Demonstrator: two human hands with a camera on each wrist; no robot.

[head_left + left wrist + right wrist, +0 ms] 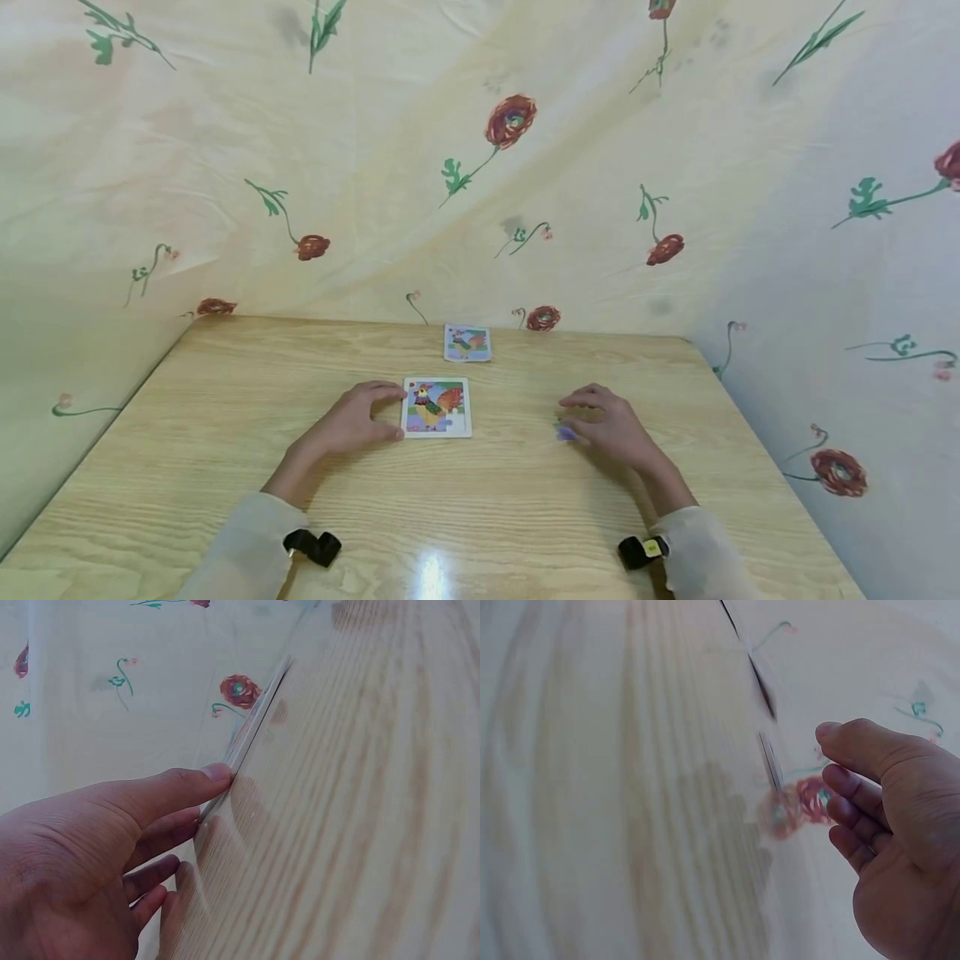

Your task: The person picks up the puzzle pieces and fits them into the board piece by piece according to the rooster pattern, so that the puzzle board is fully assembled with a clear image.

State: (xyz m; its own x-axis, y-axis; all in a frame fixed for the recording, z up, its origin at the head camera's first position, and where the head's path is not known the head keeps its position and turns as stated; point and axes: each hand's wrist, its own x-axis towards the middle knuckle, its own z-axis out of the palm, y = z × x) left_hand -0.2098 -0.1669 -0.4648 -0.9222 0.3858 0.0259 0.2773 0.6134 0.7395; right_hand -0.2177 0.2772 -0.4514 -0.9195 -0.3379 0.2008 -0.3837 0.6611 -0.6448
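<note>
My left hand [358, 417] touches the left edge of a white-framed rooster jigsaw puzzle [437, 408], thumb near its lower corner and fingers higher up. Seen edge-on in the left wrist view, the puzzle [259, 716] has the thumb [217, 772] against its rim. A pale gap shows in the puzzle's lower right part. On the right, a small purple and green puzzle piece [566, 433] lies beside the thumb of my right hand [607, 422]. That hand [900, 817] hovers with fingers loosely bent, and nothing shows between thumb and fingers in the right wrist view.
Behind the puzzle, near the table's back edge, lies a card [467, 343] with a matching rooster picture. The wooden table [480, 517] meets a flowered cloth [375, 167] at the back and sides. A black strap sits on each wrist.
</note>
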